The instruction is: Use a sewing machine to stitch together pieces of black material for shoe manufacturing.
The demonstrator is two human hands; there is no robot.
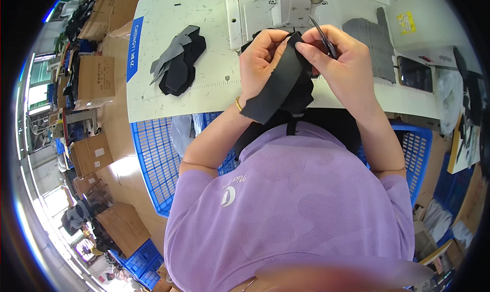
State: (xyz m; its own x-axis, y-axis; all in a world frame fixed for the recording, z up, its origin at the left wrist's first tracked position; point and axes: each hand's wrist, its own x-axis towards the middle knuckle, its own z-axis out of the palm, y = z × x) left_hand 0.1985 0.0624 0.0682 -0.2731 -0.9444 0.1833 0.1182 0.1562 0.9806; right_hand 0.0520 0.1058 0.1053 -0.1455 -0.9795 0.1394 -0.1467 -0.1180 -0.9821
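Note:
Both my hands are raised in front of the sewing machine head [296,8], fingers close together. My left hand [261,62] pinches the upper edge of a dark grey fabric piece [275,90], which hangs down past my wrist. Thumb and fingers of my right hand [342,57] grip the same piece near its top. A small pair of dark metal scissors [327,43] rests in my right hand too, its tip pointing up toward the machine. More black cloth hangs behind the grey piece, partly hidden by my hands.
On the left of the white table [214,95] lies a pile of grey and black cut pieces [179,62]. Stacked grey fabric [368,47] and a phone [414,73] lie to the right. Blue baskets [153,159] stand below the table edge; cardboard boxes [96,77] are farther left.

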